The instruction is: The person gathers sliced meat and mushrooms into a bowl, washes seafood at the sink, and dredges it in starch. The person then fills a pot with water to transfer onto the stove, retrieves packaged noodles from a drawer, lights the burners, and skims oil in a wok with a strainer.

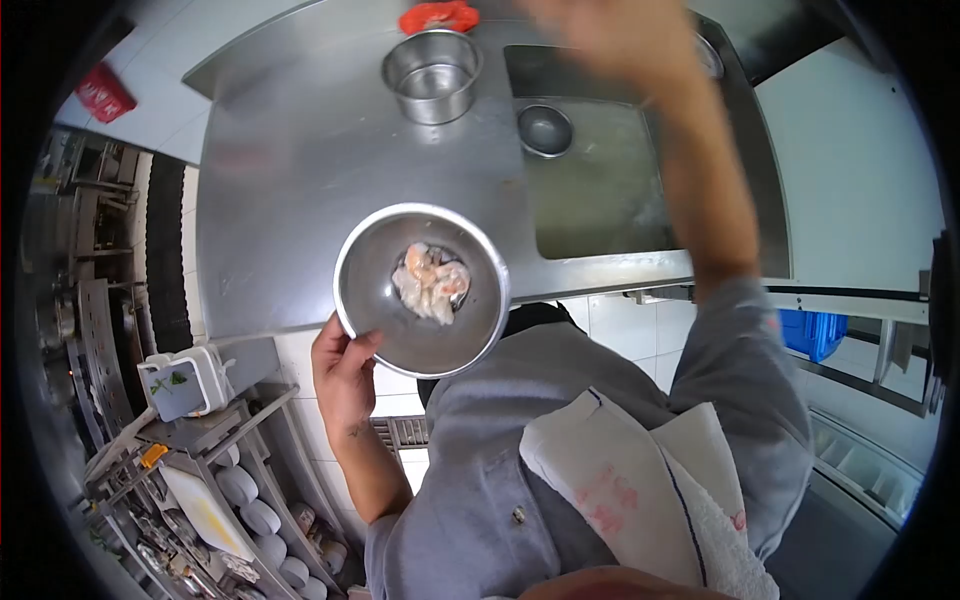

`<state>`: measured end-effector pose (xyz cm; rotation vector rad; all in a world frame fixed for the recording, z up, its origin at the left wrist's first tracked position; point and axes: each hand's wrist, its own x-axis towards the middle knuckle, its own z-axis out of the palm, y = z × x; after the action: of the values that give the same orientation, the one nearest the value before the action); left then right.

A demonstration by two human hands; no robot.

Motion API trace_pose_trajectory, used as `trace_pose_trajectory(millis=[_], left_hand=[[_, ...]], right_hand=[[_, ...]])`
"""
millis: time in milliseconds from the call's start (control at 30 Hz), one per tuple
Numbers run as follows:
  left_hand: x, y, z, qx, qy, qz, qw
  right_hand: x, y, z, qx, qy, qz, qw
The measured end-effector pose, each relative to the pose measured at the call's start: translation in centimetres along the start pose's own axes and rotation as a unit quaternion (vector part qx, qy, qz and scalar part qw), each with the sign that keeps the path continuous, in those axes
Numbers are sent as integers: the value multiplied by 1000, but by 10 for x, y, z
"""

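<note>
The left grip [345,372] is clamped on the rim of a metal bowl [425,348], which lies ahead and to the right of it; held at one side, the bowl could tip and spill the food [432,284] if that hold slipped. The bowl is round and shiny, the food pale, pinkish and heaped. Farther ahead, by the sink [590,215], the right grip [612,38] is too blurred to tell apart from together.

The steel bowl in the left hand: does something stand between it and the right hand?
Nothing visible stands between the right hand and the steel bowl. Along that line, the small bowl sits down in the sink; the deep steel container stands to the left.
</note>
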<state>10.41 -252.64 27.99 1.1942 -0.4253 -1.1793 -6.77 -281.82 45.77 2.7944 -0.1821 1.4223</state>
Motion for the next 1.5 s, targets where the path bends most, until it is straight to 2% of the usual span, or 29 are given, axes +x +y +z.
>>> trace_pose_trajectory(millis=[67,133,167,267,367,700,733,767,800,867,900,933,967,1033,1067,1133,1167,1233,1267,1333,1400,1467,1500], left_hand=[[9,-16,13,-2,26,-30,999],[21,-43,35,14,61,-66,996],[24,-48,62,28,73,-58,995],[42,-81,88,57,44,-119,990],[56,-97,119,53,45,-126,990],[87,-102,179,45,76,-115,989],[92,-108,183,64,79,-84,991],[99,-112,184,84,81,-51,992],[110,-113,182,60,76,-99,990],[130,-117,190,86,70,-108,988],[143,-121,194,95,67,-112,987],[158,-126,198,89,56,-100,989],[174,-130,202,92,52,-94,990],[212,-142,207,86,48,-94,991],[230,-148,208,78,34,-102,991],[257,-149,227,36,36,-93,994],[270,-151,232,22,40,-90,995],[299,-159,235,2,35,-88,996],[309,-166,236,-18,31,-89,995],[324,-172,241,-13,37,-89,995],[337,-178,248,8,66,-96,993],[347,-184,258,11,61,-100,993],[347,-186,265,16,55,-102,993]], right_hand=[[-61,-23,4,155,-52,-25,986],[-109,-20,-3,230,-61,-20,971],[-120,-10,-11,231,-51,-1,972],[-142,13,-32,228,-34,35,972],[-149,26,-51,233,-25,47,971],[-162,74,-86,263,3,69,962],[-168,81,-85,265,7,76,961],[-169,88,-82,268,7,88,959],[-173,100,-77,262,6,115,958],[-199,147,-49,211,-52,220,951],[-234,186,-18,223,-72,321,918],[-270,231,16,286,-63,461,838],[-288,266,29,253,-82,512,817],[-334,339,67,432,28,540,722],[-358,367,83,438,27,536,722],[-385,405,101,374,120,629,671],[-385,409,107,376,120,627,671],[-382,416,112,204,-60,672,710],[-375,409,110,201,-63,672,710],[-338,375,105,-18,-132,584,801],[-312,351,111,-21,-34,479,877],[-266,298,94,71,-142,514,843],[-281,297,110,118,-185,416,883]])
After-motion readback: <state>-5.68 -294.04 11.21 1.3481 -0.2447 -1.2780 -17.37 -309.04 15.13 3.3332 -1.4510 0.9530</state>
